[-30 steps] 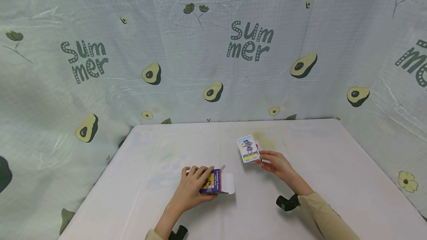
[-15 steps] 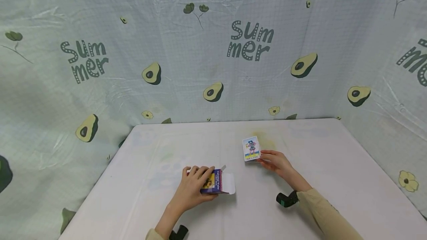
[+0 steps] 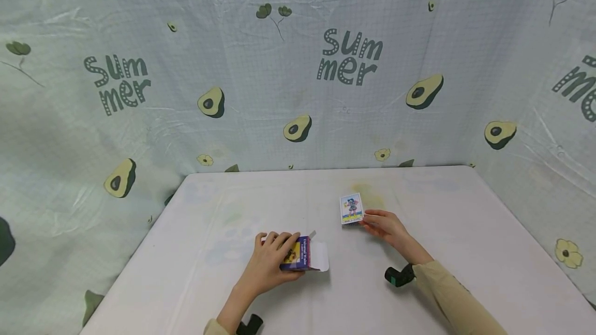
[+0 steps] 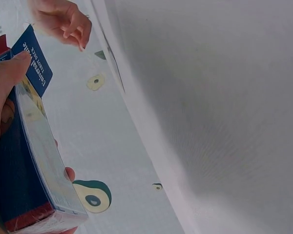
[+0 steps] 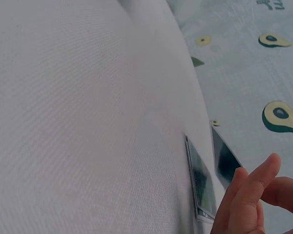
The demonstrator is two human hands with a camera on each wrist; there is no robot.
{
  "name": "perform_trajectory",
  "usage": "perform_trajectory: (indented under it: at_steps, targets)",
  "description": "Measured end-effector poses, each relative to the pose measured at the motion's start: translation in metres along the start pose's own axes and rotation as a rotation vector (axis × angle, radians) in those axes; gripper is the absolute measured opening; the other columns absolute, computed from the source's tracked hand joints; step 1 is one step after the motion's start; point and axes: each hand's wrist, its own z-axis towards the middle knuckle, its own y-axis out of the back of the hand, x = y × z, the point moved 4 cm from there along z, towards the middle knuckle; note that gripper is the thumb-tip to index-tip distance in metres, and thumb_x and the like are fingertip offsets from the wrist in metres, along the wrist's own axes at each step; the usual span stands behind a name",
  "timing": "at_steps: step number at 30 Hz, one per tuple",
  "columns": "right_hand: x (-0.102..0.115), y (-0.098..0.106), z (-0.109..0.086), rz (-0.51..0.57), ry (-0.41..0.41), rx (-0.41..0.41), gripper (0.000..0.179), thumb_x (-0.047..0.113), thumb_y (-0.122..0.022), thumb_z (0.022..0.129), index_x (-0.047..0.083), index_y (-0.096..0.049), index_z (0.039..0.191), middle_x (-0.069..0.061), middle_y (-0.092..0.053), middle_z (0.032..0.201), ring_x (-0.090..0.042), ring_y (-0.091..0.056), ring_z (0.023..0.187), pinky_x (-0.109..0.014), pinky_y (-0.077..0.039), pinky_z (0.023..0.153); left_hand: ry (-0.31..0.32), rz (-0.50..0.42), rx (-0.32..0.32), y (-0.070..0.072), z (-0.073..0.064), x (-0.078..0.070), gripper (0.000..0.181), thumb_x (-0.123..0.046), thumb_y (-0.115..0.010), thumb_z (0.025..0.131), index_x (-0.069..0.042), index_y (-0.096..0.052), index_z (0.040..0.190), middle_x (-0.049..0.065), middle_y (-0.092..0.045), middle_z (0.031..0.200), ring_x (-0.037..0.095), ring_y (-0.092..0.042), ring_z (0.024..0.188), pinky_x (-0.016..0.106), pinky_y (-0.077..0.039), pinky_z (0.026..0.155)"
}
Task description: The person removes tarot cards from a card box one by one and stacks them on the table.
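Compared with a second ago, the top tarot card (image 3: 351, 208) has turned from a clear slant to nearly straight, and it now sits slightly lower in the head view; the red-marked card edge that showed beside it is out of sight. The right hand (image 3: 384, 229) has shifted only a little with it. The left hand (image 3: 267, 262) and the tarot deck box (image 3: 302, 253) stay practically where they were.

The right hand's thumb and fingers come together on the card's near right corner in a light pinch. From the right wrist, that card stands tilted and apart from the card stack (image 5: 201, 183), which lies on the white-covered table (image 3: 233, 195).

The left hand is clamped around the box, thumb on one side and fingers on the other. The box's white end flap (image 3: 319, 256) hangs open toward the right.
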Motion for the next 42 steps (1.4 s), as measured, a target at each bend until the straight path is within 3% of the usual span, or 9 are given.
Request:
perform_trajectory:
  at_steps: [11,19,42]
  targets:
    - [-0.003,0.0033,0.0039,0.029,0.004,0.012,0.056,-0.001,-0.054,0.085,-0.012,-0.027,0.133,0.0,-0.061,0.071,-0.007,-0.062,0.066,-0.017,-0.05,0.062,0.014,-0.014,0.026,-0.0008,-0.0005,-0.001,0.079,-0.054,-0.073,0.06,-0.019,-0.048,0.127,-0.004,-0.055,0.108,0.015,-0.047,0.092,0.042,-0.031,0.082]
    - [-0.0043,0.0058,0.0075,-0.035,-0.004,-0.039,0.051,-0.002,-0.054,0.084,-0.013,-0.033,0.129,-0.002,-0.06,0.074,-0.009,-0.062,0.065,-0.018,-0.05,0.06,0.015,-0.008,0.026,-0.0003,-0.0005,-0.0008,0.079,-0.055,-0.072,0.06,-0.02,-0.048,0.127,-0.005,-0.055,0.109,0.014,-0.047,0.092,0.041,-0.031,0.083]
    - [-0.001,0.0093,0.0067,-0.142,-0.03,-0.085,0.043,-0.002,-0.053,0.084,-0.011,-0.037,0.123,-0.01,-0.059,0.083,-0.012,-0.064,0.064,-0.024,-0.053,0.064,0.014,-0.029,0.028,-0.0009,-0.0008,-0.0002,0.079,-0.054,-0.073,0.06,-0.018,-0.049,0.127,-0.004,-0.055,0.109,0.014,-0.046,0.09,0.044,-0.031,0.083]
